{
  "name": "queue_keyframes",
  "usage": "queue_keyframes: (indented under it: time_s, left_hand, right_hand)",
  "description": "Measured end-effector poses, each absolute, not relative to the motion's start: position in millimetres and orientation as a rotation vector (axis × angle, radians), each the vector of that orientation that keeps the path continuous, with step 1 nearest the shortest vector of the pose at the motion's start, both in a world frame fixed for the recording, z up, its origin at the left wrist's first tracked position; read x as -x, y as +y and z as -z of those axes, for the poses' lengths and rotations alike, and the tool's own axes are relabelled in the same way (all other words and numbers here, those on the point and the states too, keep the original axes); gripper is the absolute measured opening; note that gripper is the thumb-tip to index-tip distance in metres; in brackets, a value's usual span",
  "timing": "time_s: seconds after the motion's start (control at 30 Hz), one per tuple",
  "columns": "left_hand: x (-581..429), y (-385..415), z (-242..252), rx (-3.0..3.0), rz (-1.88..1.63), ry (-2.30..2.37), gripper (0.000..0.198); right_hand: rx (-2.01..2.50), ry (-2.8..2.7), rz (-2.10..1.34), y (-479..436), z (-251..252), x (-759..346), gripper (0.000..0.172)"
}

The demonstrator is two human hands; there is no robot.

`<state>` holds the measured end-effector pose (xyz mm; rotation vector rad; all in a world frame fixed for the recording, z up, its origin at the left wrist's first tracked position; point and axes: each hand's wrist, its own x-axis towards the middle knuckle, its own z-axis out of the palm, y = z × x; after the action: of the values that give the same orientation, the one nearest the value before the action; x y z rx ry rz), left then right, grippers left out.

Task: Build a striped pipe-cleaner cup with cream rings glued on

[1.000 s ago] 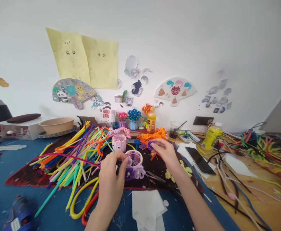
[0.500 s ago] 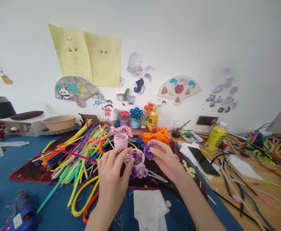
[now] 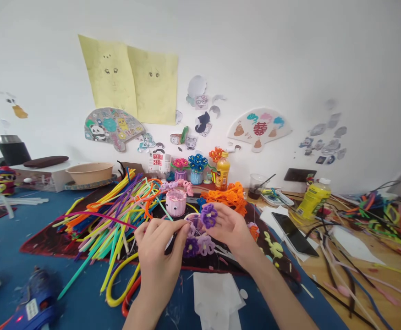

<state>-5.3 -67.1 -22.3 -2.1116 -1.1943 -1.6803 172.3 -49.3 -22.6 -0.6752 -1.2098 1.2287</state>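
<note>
My right hand (image 3: 233, 228) pinches a small purple pipe-cleaner flower (image 3: 209, 215) and holds it just above a little pink ring-shaped basket (image 3: 194, 221). My left hand (image 3: 159, 250) grips the near left side of that basket with closed fingers. Two more flowers, dark purple (image 3: 190, 247) and lilac (image 3: 205, 244), are stuck on the basket's front. A second pink cup (image 3: 176, 203) stands just behind. All of it rests on a black mat (image 3: 42, 245) on the blue table.
A big heap of coloured pipe cleaners (image 3: 114, 215) lies left of my hands, orange ones (image 3: 230, 196) behind. A blue glue gun (image 3: 37, 307) sits at the near left, white paper (image 3: 217, 298) in front, a phone (image 3: 291, 228) and yellow bottle (image 3: 313, 199) on the right.
My right hand brought the purple flower from behind the basket to just above its rim. My left hand slid closer around the basket. The camera shifted slightly left.
</note>
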Motion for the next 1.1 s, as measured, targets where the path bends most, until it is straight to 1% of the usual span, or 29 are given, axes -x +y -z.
queue_keyframes:
  time_s: [0.07, 0.1, 0.17, 0.27, 0.47, 0.6, 0.77, 0.93, 1.1]
  left_hand:
    - [4.9, -68.2, 21.1, 2.104, 1.671, -1.187, 0.009]
    - [4.4, -68.9, 20.8, 2.1, 1.658, -1.182, 0.009]
    - [3.1, -70.2, 20.7, 2.101, 1.621, -1.165, 0.009]
    - [1.2, -71.6, 22.0, 2.112, 1.576, -1.137, 0.009]
    - [0.1, -71.6, 22.8, 2.103, 1.53, -1.087, 0.017]
    - [-0.4, -71.4, 21.8, 2.084, 1.51, -1.064, 0.019]
    - [-1.4, -72.7, 22.2, 2.057, 1.476, -1.006, 0.021]
    - [-1.6, -74.0, 22.3, 2.074, 1.492, -0.998, 0.02]
    - [-0.6, -74.6, 23.4, 2.112, 1.546, -0.991, 0.021]
  right_hand:
    - [0.772, -1.198, -1.065, -51.4, 23.6, -164.4, 0.029]
    - [0.802, -1.223, -1.003, -53.4, 23.5, -160.9, 0.024]
    - [0.832, -1.277, -0.933, -58.4, 22.7, -155.4, 0.021]
    - [0.83, -1.202, -0.919, -64.2, 22.4, -151.0, 0.021]
    - [0.797, -0.997, -0.977, -63.0, 26.0, -146.7, 0.023]
    - [0.738, -0.911, -1.045, -62.9, 25.3, -144.2, 0.022]
    - [0.67, -0.806, -1.167, -63.4, 25.2, -143.3, 0.031]
    - [0.583, -0.834, -1.306, -64.2, 24.9, -143.7, 0.037]
    - [0.484, -0.956, -1.356, -66.7, 21.4, -147.0, 0.041]
